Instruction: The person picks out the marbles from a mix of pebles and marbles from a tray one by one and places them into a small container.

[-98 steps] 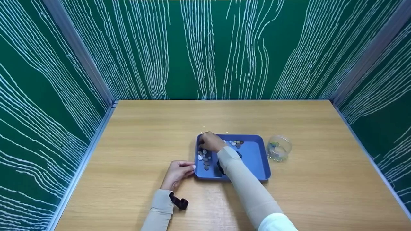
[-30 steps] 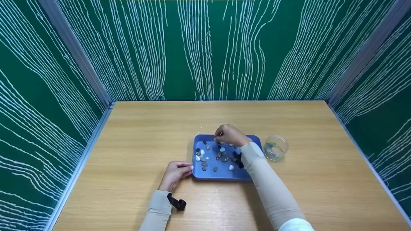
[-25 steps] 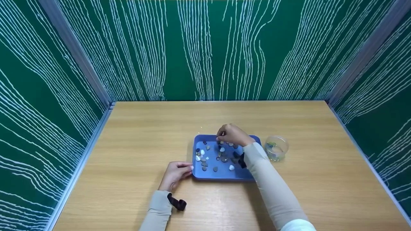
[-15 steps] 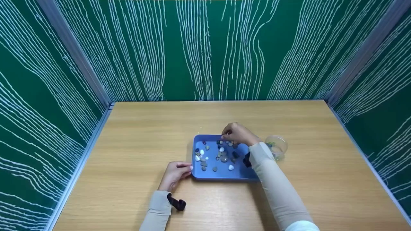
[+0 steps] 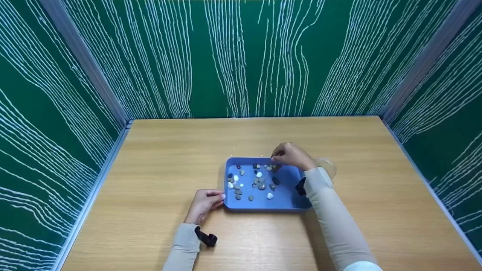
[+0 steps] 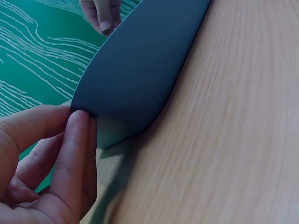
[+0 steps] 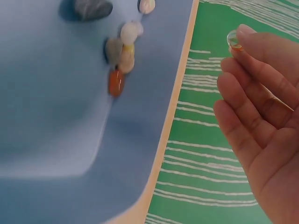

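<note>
A blue tray (image 5: 288,195) lies on the table with several pebbles (image 5: 261,185) in it, white, grey and brown, some in a row along its back side. My left hand (image 5: 205,203) pinches the tray's left front corner; in the left wrist view the thumb and finger of that hand (image 6: 56,158) meet at the rim. Above the tray's back right part is my right hand (image 5: 292,155). The right wrist view shows that hand (image 7: 261,93) pinching a clear glass marble (image 7: 232,39) with an orange swirl between thumb and forefinger, the other fingers loosely bent.
A round clear container (image 5: 329,167) stands right of the tray, mostly hidden behind the right hand and sleeve. Tiny pale bits (image 5: 234,149) lie on the wooden table (image 5: 180,150) behind the tray. Green walls (image 5: 226,75) with white lines enclose the table's back and sides.
My right hand has moved from the tray's left side along its back edge to the right, uncovering pebbles and now overlapping the container. My left hand stays at the tray's corner.
</note>
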A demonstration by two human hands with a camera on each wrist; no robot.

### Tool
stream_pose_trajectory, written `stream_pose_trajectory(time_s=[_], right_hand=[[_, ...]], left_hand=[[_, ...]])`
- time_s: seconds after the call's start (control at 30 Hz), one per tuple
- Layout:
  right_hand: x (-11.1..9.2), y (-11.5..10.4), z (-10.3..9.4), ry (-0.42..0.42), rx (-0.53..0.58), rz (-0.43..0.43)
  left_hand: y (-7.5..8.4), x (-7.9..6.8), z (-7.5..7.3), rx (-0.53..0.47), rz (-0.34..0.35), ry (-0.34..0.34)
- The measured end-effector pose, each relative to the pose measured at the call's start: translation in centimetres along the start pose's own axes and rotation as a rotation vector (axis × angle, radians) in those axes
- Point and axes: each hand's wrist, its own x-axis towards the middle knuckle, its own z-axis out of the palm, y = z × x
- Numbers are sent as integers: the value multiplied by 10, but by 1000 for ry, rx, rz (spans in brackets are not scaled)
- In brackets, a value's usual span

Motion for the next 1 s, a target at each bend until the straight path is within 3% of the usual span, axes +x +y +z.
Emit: stream_pose_trajectory(time_s=[0.4,1.0], right_hand=[[-18,20,-21,61,-79,-18],[-53,64,-51,88,-49,22]], left_hand=[[-3,3,2,-15,17,0],[1,0,2,-4,1,5]])
